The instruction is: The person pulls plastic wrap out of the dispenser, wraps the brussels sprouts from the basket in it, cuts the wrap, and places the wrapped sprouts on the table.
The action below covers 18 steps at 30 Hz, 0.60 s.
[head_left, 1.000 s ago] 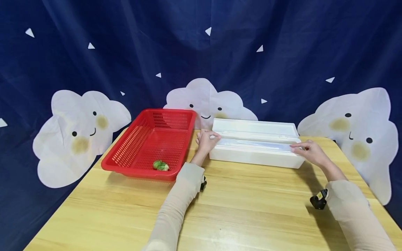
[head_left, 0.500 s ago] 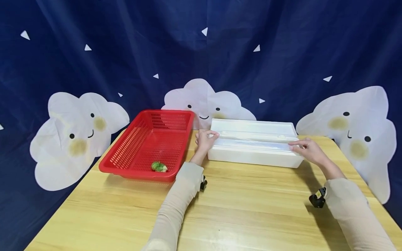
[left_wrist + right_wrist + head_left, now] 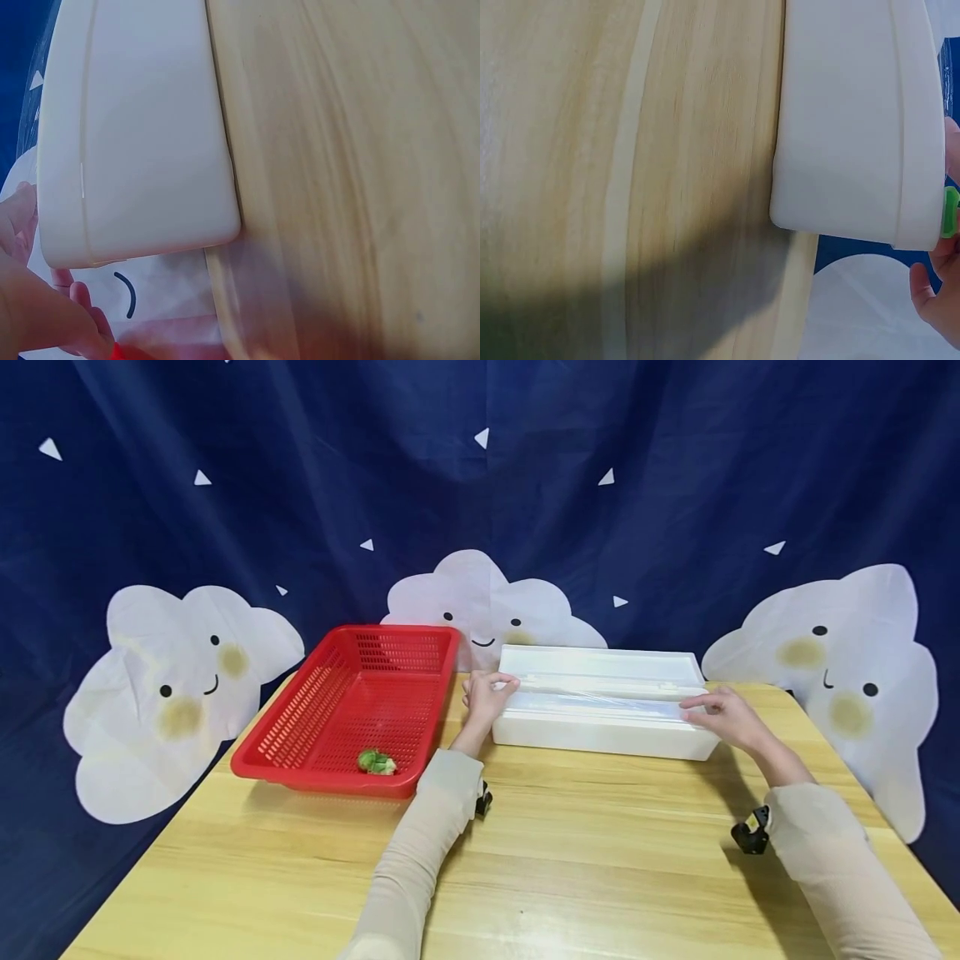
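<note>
A white cling film dispenser box [image 3: 603, 737] stands on the table with its lid [image 3: 600, 662] raised at the back. Clear cling film [image 3: 600, 702] stretches across the opening, and its sheet also shows past the box edge in the left wrist view. My left hand [image 3: 486, 700] pinches the film at the box's left end, thumb and forefinger together. At the other end my right hand [image 3: 726, 717] pinches the film between thumb and fingers. A small green part [image 3: 950, 212] shows at the box rim beside the right fingers. The roll inside is mostly hidden.
A red perforated basket [image 3: 300, 693] sits left of the dispenser, close to my left forearm. In it lies a small green vegetable piece [image 3: 377, 762] with a pale end. A dark blue curtain [image 3: 540, 477] printed with clouds hangs behind the wooden table [image 3: 585, 852].
The head view has swung slightly, so the scene sits a little farther left. Both hands keep their pinch on the cling film at the box ends, with barely any motion against the box.
</note>
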{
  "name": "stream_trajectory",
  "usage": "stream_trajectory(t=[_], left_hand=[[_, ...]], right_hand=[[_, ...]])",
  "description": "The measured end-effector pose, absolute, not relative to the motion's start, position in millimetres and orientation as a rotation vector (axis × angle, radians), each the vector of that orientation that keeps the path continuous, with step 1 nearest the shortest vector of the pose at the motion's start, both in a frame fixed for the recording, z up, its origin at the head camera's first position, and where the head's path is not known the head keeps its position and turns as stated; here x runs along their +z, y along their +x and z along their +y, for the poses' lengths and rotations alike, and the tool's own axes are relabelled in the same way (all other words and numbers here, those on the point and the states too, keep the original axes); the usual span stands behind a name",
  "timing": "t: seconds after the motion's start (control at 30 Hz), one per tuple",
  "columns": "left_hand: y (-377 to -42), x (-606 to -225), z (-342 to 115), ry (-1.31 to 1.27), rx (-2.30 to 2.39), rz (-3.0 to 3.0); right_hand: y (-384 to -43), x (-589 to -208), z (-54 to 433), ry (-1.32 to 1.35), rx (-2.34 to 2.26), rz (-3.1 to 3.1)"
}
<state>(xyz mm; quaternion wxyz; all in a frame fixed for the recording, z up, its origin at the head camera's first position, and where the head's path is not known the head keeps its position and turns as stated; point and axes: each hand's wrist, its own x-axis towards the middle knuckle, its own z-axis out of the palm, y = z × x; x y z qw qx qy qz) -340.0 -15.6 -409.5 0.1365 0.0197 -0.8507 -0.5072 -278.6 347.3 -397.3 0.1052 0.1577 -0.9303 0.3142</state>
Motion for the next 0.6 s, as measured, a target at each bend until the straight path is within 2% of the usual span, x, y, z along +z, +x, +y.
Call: stream_trajectory(t=[0.6], left_hand=[[-342.9, -412.3, -15.3, 0.052, -1.479, -2.447]], right_hand=[[-280.6, -399.1, 345.5, 0.362, 0.798, -2.652]])
